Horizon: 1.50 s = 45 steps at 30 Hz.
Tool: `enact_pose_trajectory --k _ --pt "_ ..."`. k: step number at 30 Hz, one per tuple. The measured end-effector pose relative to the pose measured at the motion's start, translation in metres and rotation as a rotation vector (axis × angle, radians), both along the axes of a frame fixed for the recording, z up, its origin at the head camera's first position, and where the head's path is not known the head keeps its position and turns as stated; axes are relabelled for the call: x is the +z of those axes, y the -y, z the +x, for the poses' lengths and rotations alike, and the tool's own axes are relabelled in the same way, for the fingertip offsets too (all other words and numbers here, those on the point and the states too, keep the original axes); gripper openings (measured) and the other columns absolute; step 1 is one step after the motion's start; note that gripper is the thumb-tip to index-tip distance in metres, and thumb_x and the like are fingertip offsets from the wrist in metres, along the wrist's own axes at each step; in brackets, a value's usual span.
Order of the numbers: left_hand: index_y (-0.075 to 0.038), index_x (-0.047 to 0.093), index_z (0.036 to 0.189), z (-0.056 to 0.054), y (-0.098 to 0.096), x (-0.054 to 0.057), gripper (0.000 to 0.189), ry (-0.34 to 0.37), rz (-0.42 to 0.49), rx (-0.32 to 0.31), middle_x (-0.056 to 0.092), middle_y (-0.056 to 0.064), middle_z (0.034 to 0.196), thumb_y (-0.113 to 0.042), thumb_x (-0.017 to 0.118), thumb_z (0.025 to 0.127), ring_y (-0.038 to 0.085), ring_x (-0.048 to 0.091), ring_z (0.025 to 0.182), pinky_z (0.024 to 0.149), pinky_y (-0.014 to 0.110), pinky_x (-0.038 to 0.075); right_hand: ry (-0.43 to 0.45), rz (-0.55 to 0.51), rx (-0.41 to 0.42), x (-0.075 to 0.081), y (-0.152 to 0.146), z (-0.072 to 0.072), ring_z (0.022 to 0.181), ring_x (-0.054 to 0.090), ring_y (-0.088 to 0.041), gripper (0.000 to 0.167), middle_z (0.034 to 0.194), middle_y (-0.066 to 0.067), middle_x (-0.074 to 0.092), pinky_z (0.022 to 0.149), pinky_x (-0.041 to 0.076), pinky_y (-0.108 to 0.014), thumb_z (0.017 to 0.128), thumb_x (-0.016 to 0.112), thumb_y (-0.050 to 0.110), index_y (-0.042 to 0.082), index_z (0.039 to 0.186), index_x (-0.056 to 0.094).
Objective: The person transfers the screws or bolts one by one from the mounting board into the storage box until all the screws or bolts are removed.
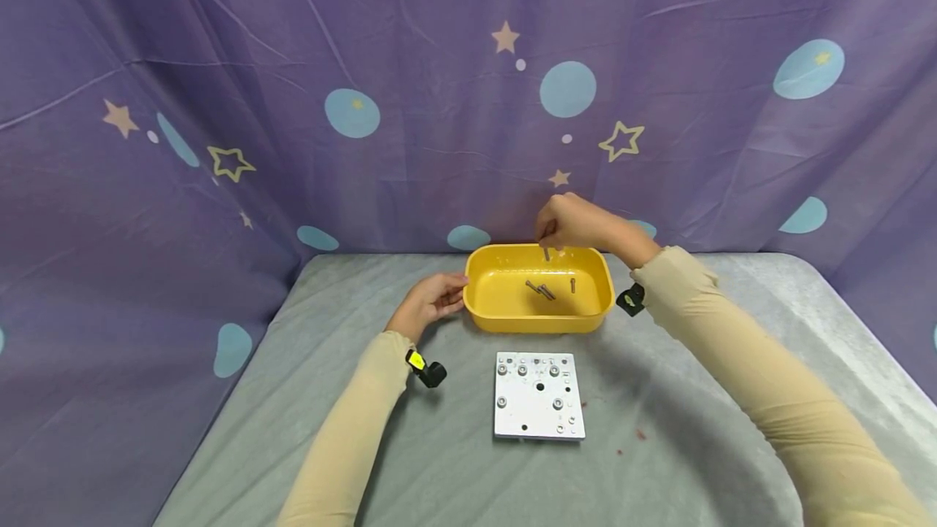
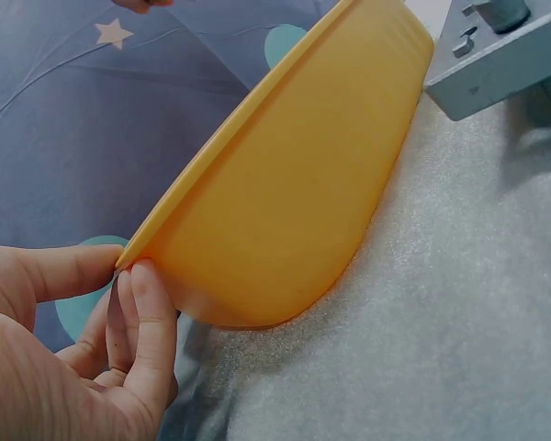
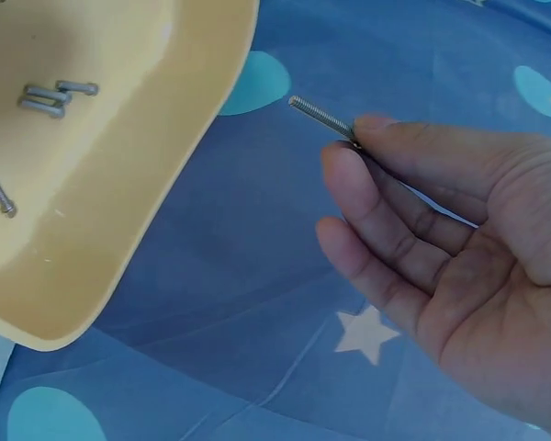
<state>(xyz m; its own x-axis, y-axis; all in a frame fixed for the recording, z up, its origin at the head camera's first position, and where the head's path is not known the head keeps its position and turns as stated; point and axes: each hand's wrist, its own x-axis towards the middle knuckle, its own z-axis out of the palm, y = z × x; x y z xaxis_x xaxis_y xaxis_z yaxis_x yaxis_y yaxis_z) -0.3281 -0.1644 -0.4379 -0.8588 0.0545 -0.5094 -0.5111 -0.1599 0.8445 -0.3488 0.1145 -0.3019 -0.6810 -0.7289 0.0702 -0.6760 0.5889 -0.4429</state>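
A yellow bin [image 1: 542,324] stands on the cloth-covered table, with several screws [image 1: 545,292] lying on its floor. My left hand [image 1: 433,299] pinches the bin's left rim between thumb and fingers, as the left wrist view also shows. Above the bin's far edge, my right hand [image 1: 574,222] holds a single threaded screw [image 3: 321,119] between thumb and fingertip, its shank pointing out. The screw's head is hidden by the fingers. In front of the bin lies a square metal plate [image 1: 538,421] with holes and several socket-head screws seated in it.
Behind the table hangs a purple curtain [image 1: 439,169] with stars and blue spots, close to the bin's far side. The grey cloth [image 1: 454,462] bears small reddish marks right of the plate.
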Motion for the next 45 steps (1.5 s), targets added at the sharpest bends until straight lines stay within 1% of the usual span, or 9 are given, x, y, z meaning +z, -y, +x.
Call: enact_pose_trajectory --k 3,8,15,23,25,30,33,37,45 --pt "0.000 0.055 0.142 0.000 0.000 0.000 0.044 -0.001 0.005 0.002 0.068 -0.005 0.074 -0.008 0.063 0.099 0.007 0.061 0.067 0.061 0.018 0.056 0.039 0.011 -0.023 -0.004 0.001 -0.005 0.067 0.071 -0.031 0.008 0.080 -0.013 0.076 0.069 0.062 -0.033 0.091 0.072 -0.002 0.002 0.088 0.079" --pt "0.001 0.053 0.143 0.000 0.001 0.000 0.046 -0.003 0.017 -0.002 0.067 -0.005 0.073 -0.007 0.062 0.099 0.007 0.060 0.067 0.061 0.018 0.056 0.062 0.055 -0.071 -0.010 0.004 -0.013 0.069 0.072 -0.033 0.009 0.081 -0.015 0.077 0.070 0.062 -0.034 0.090 0.072 -0.003 0.001 0.086 0.078" --pt "0.001 0.055 0.139 -0.001 0.000 -0.002 0.041 -0.008 0.023 0.001 0.067 -0.006 0.071 -0.006 0.061 0.099 0.006 0.061 0.064 0.060 0.019 0.056 0.090 0.131 -0.134 -0.017 0.008 -0.023 0.060 0.069 -0.021 0.011 0.082 -0.018 0.077 0.067 0.060 -0.030 0.089 0.071 -0.003 0.002 0.082 0.078" --pt "0.001 0.057 0.134 -0.001 0.001 -0.003 0.037 -0.009 0.030 0.007 0.067 -0.006 0.071 -0.005 0.062 0.098 0.006 0.062 0.065 0.060 0.019 0.056 0.142 0.174 -0.190 -0.023 0.010 -0.034 0.075 0.074 -0.036 0.009 0.082 -0.017 0.077 0.075 0.064 -0.039 0.089 0.072 -0.003 0.000 0.083 0.078" --pt "0.001 0.057 0.135 -0.002 0.001 -0.003 0.037 -0.011 0.031 0.006 0.068 -0.006 0.071 -0.005 0.062 0.098 0.007 0.062 0.066 0.061 0.019 0.057 0.140 0.187 -0.200 -0.026 0.009 -0.038 0.076 0.074 -0.036 0.008 0.081 -0.018 0.077 0.072 0.063 -0.037 0.087 0.073 -0.002 0.000 0.083 0.079" --pt "0.001 0.057 0.135 -0.002 0.000 -0.004 0.038 -0.011 0.032 0.004 0.068 -0.006 0.073 -0.006 0.062 0.098 0.007 0.062 0.068 0.062 0.019 0.057 0.150 0.219 -0.243 -0.034 0.008 -0.045 0.072 0.075 -0.032 0.007 0.078 -0.017 0.077 0.067 0.063 -0.033 0.084 0.072 -0.002 -0.003 0.087 0.079" --pt "0.000 0.056 0.137 -0.002 0.000 -0.004 0.039 -0.009 0.035 0.004 0.068 -0.006 0.073 -0.006 0.062 0.099 0.006 0.062 0.068 0.062 0.019 0.057 0.183 0.233 -0.280 -0.039 0.007 -0.048 0.069 0.075 -0.028 0.009 0.079 -0.017 0.077 0.070 0.064 -0.036 0.084 0.072 -0.002 -0.004 0.090 0.078" --pt "0.001 0.056 0.138 -0.002 0.000 -0.004 0.040 -0.011 0.037 0.003 0.068 -0.006 0.072 -0.006 0.061 0.099 0.006 0.062 0.067 0.061 0.019 0.056 0.223 0.247 -0.311 -0.044 0.007 -0.050 0.066 0.072 -0.023 0.010 0.082 -0.017 0.077 0.070 0.063 -0.036 0.085 0.073 -0.002 -0.004 0.094 0.077" --pt "-0.002 0.061 0.127 -0.001 0.000 -0.004 0.029 -0.016 0.041 0.006 0.067 -0.006 0.072 -0.006 0.062 0.098 0.007 0.061 0.067 0.062 0.019 0.056 0.252 0.276 -0.322 -0.053 0.009 -0.052 0.062 0.063 -0.018 0.010 0.077 -0.014 0.074 0.068 0.059 -0.035 0.085 0.073 -0.003 -0.004 0.093 0.077"
